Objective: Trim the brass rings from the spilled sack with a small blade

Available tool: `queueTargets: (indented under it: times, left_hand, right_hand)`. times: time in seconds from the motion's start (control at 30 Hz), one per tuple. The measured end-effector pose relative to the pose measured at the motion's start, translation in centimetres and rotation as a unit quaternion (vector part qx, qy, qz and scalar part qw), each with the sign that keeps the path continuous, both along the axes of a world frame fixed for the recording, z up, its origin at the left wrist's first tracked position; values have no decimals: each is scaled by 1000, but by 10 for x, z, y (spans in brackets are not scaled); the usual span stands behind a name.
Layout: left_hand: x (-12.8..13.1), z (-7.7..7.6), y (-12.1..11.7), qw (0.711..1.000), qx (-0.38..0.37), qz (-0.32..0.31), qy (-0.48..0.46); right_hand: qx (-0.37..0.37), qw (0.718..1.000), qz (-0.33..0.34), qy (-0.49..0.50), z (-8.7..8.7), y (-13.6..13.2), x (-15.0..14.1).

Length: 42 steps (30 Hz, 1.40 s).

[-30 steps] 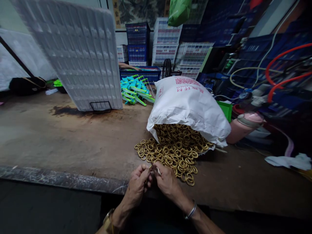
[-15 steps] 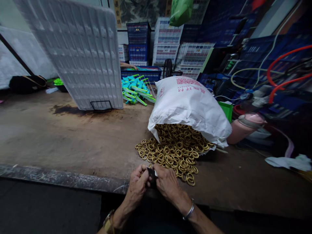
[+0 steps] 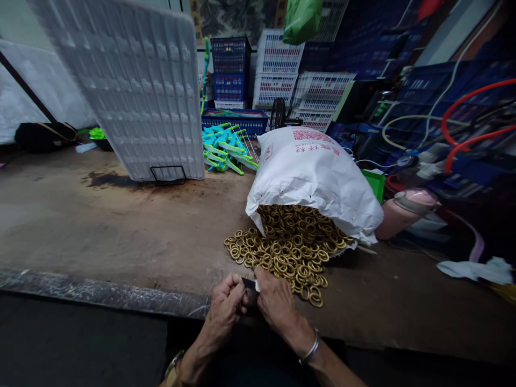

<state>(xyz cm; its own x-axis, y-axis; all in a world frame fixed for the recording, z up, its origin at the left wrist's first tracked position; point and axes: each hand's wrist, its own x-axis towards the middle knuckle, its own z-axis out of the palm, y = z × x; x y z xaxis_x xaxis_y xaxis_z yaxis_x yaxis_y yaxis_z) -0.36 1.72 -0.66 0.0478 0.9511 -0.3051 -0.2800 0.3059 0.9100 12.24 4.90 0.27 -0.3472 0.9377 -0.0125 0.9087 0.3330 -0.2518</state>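
Right between the person's two hands, near the front edge of the tabletop (image 3: 100, 236), is a small flat black strip (image 3: 249, 284). Looks thin and dull, straight on the edge you can see, with a little white bit (image 3: 257, 286) at its right end. Can't tell what it's made of, and the fingers cover a fair chunk of it.

Container-wise, the big one is a plump white woven sack (image 3: 310, 172) with red printing, lying on its side with its mouth toward the person. It's loaded with round gold-coloured rings (image 3: 278, 252), and a heap of them spills out onto the wood just past the fingers. Way back there's a low dark-blue plastic basket (image 3: 258, 126) with something teal showing along the top, too dim to make out. Off left, a small black bowl (image 3: 106, 144) holds bright lime-green bits. Stacked blue plastic crates (image 3: 229, 70) and white plastic crates (image 3: 278, 62) fill the background, contents hard to tell.

As for the grip: left hand (image 3: 224, 303) has thumb and fingers pinched tight on the strip's left end, and right hand (image 3: 278, 301) has its own narrow pinch at the other end, by the white bit. So the strip bridges the short gap between both sets of fingertips, on the near side of the ring heap.
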Motion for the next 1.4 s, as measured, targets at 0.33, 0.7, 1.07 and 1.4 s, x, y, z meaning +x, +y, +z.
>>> queueTargets:
  times: [0.33,0.7,1.07,1.4]
  left_hand:
    - [-11,3,-22,989,-59,-21,-135]
    - [-27,-5,-14,966,-67,38,-248]
    - [-20,-11,2,964,-90,75,-240]
    - [-6,-9,47,993,50,83,62]
  right_hand:
    - [48,997,-36,-43,12,30,7]
    - [55,994,-10,-98,-12,56,-19]
    - [78,997,3,-20,-11,55,-11]
    - [35,981,71,175,-6,47,3]
